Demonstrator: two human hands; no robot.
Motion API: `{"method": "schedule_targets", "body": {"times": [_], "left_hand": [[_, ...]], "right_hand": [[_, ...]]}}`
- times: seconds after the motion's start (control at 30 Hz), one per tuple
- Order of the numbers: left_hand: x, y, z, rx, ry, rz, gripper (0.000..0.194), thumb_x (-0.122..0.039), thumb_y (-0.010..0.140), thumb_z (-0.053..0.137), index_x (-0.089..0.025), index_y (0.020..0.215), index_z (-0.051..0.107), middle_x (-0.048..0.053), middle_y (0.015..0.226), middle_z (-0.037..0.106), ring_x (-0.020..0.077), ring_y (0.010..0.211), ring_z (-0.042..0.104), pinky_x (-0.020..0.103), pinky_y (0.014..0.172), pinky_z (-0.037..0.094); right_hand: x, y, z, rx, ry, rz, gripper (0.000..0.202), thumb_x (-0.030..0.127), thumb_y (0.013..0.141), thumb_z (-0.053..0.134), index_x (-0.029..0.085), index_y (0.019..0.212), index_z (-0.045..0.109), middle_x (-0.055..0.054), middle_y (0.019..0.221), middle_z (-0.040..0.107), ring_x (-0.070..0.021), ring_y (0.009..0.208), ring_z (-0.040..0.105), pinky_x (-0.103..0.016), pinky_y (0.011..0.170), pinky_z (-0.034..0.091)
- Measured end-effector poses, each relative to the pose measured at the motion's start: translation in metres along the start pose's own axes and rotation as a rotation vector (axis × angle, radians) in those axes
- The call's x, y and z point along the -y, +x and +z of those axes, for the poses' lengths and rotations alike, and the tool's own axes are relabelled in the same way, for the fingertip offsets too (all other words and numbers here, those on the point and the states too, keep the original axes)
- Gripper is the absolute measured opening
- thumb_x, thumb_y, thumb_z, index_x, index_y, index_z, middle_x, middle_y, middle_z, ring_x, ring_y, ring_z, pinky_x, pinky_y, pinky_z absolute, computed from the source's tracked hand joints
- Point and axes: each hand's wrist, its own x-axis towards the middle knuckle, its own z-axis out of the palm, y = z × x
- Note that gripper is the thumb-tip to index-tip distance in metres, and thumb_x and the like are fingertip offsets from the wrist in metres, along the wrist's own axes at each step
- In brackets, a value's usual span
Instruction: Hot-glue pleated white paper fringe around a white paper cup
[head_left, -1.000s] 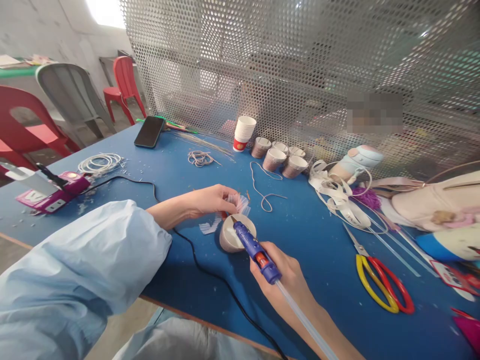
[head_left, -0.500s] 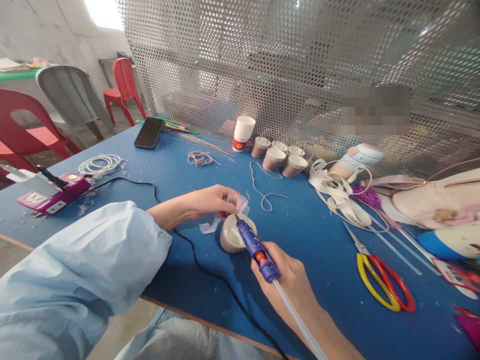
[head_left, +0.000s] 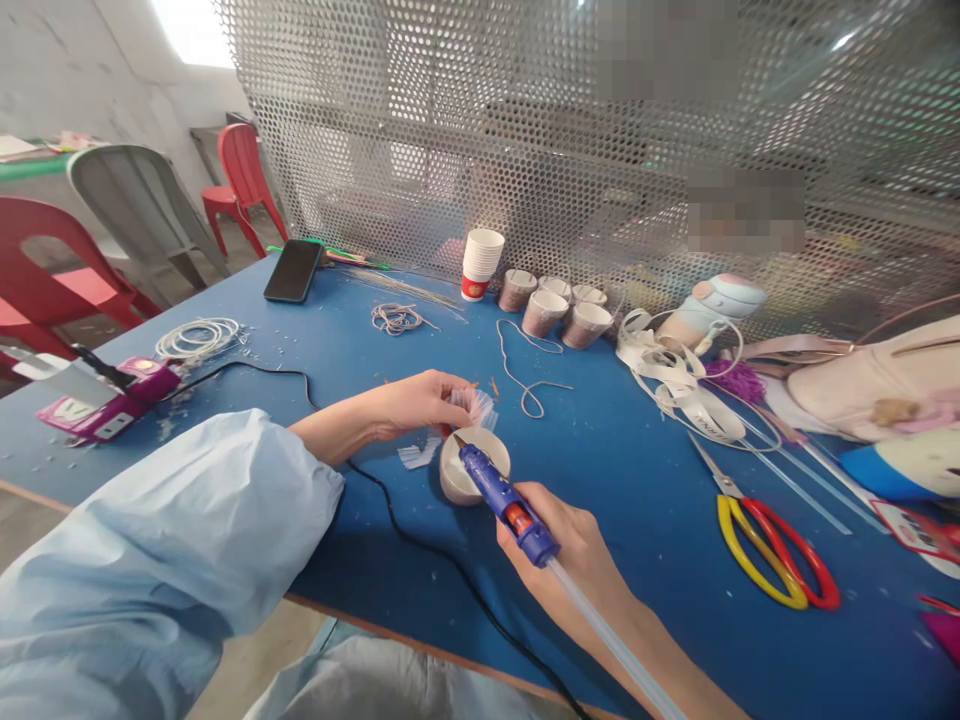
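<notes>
Your right hand [head_left: 570,540] is closed round the glue gun [head_left: 501,495], its clear glue stick [head_left: 611,635] trailing back over your wrist. The nozzle [head_left: 458,441] points away from you and to the left, above the mouth of the near cup [head_left: 454,480]; contact with the rim cannot be told. The cup stands upright on the blue table [head_left: 360,370], directly in front of you. Your left hand [head_left: 420,402], just beyond it, pinches a pleated strip [head_left: 475,404] between thumb and fingers (the fingertips are partly hidden). A pale scrap [head_left: 418,455] lies below that hand, beside the cup.

Behind, five wrapped cups [head_left: 543,318] are grouped near the mesh screen [head_left: 420,130], with a stack of paper cups [head_left: 482,265] to their left. A loose cord [head_left: 517,375] curls in front of them. To your right lie the scissors [head_left: 780,550], blades pointing away, and beyond them a tangled ribbon [head_left: 675,375]. A black cable [head_left: 450,565] crosses under your left arm; the phone [head_left: 294,270] rests at far left.
</notes>
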Motion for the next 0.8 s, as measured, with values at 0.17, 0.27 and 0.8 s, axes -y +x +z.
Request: {"method": "schedule_targets", "body": {"times": [0.17, 0.27, 0.8], "left_hand": [[-0.001, 0.000, 0.000, -0.004, 0.000, -0.004, 0.008, -0.016, 0.063, 0.062, -0.013, 0.070, 0.062, -0.002, 0.064, 0.060, 0.0092, 0.060, 0.054, 0.020, 0.057, 0.043], [-0.001, 0.000, 0.000, -0.008, 0.007, -0.010, 0.008, -0.017, 0.063, 0.063, -0.013, 0.070, 0.062, -0.002, 0.064, 0.060, 0.0097, 0.060, 0.055, 0.020, 0.056, 0.043], [-0.001, -0.003, 0.001, -0.005, -0.010, -0.007, 0.005, -0.016, 0.067, 0.063, -0.014, 0.071, 0.063, -0.002, 0.066, 0.063, 0.0083, 0.059, 0.057, 0.019, 0.057, 0.047]], "right_hand": [[0.000, -0.001, 0.002, -0.009, -0.020, 0.001, 0.016, 0.010, 0.079, 0.048, 0.022, 0.089, 0.049, 0.002, 0.067, 0.059, -0.0145, 0.053, 0.057, -0.024, 0.051, 0.039], [0.001, -0.001, 0.002, -0.033, -0.069, 0.002, 0.015, 0.010, 0.078, 0.048, 0.022, 0.087, 0.048, 0.001, 0.069, 0.061, -0.0159, 0.055, 0.059, -0.025, 0.050, 0.037], [0.011, 0.000, 0.001, -0.153, -0.282, -0.041, 0.009, 0.015, 0.084, 0.043, 0.021, 0.080, 0.048, 0.002, 0.059, 0.058, -0.0136, 0.045, 0.056, -0.024, 0.044, 0.032]]}}
